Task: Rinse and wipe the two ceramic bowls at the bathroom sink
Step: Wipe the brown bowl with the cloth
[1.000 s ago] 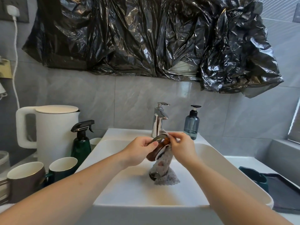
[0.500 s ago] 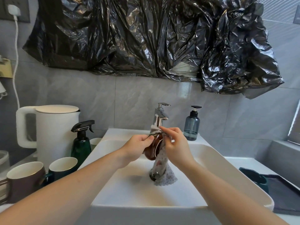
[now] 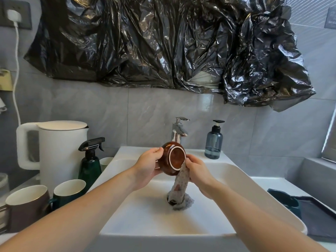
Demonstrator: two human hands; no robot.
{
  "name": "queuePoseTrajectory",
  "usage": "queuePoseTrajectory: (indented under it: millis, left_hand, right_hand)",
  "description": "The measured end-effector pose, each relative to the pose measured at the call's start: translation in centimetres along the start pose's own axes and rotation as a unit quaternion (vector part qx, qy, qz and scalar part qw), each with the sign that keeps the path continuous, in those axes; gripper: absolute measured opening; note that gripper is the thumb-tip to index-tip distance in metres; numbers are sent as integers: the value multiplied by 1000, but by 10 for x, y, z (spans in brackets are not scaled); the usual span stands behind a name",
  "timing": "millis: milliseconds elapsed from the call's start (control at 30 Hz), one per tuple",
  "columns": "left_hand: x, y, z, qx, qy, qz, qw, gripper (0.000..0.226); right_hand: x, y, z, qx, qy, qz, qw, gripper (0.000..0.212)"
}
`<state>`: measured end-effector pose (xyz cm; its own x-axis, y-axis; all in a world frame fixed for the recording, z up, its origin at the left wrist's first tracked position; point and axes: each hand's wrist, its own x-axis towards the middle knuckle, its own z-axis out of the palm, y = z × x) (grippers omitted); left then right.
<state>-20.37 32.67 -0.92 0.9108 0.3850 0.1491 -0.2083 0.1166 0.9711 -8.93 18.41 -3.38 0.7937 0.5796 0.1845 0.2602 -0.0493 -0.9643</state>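
Observation:
A small brown ceramic bowl [image 3: 173,159] is held above the white sink [image 3: 254,195], its round foot ring turned toward me. My left hand [image 3: 148,166] grips its left side. My right hand [image 3: 197,171] pinches a grey dotted cloth [image 3: 180,190] against the bowl's lower right edge. The cloth hangs down and its end lies over the drain. A second bowl is not visible. The chrome tap [image 3: 179,131] stands just behind the bowl, with no water seen running.
A blue soap dispenser [image 3: 213,142] stands right of the tap. Left of the sink are a white kettle [image 3: 60,150], a dark green spray bottle [image 3: 91,160] and two mugs [image 3: 67,193]. A dark tray [image 3: 314,215] lies at the right. Black plastic covers the wall above.
The bowl has been turned so that its base now faces me, and lifted slightly. My right hand has slid from the bowl's top down to its lower right side with the cloth.

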Motion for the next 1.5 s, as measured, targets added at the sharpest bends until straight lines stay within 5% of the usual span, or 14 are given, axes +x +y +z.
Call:
queuePoseTrajectory:
  millis: [367, 667, 767, 933, 1200, 1400, 1500]
  left_hand:
    - [6, -10, 5, 81, 97, 26, 992, 18]
    - [12, -7, -4, -18, 160, 5, 987, 21]
    - [11, -1, -2, -73, 153, 2, 986, 21]
    - [11, 4, 11, -115, 125, 11, 985, 33]
    - [19, -2, 6, -102, 214, 47, 970, 34]
    - [21, -2, -5, -78, 306, 43, 948, 41]
    - [21, -8, -8, -63, 288, 14, 956, 35]
  right_hand:
    - [-14, -10, 10, -58, 26, -62, 996, 32]
    - [-28, -21, 24, -185, -31, -234, 954, 59]
    - [-20, -17, 18, -164, 25, -195, 967, 48]
    - [-22, -15, 21, -80, -8, -90, 993, 38]
    - [-18, -21, 20, 78, 26, -25, 996, 54]
    - [-22, -24, 13, 52, 55, -98, 992, 60]
    - [-31, -29, 24, 2, 35, -179, 983, 57]
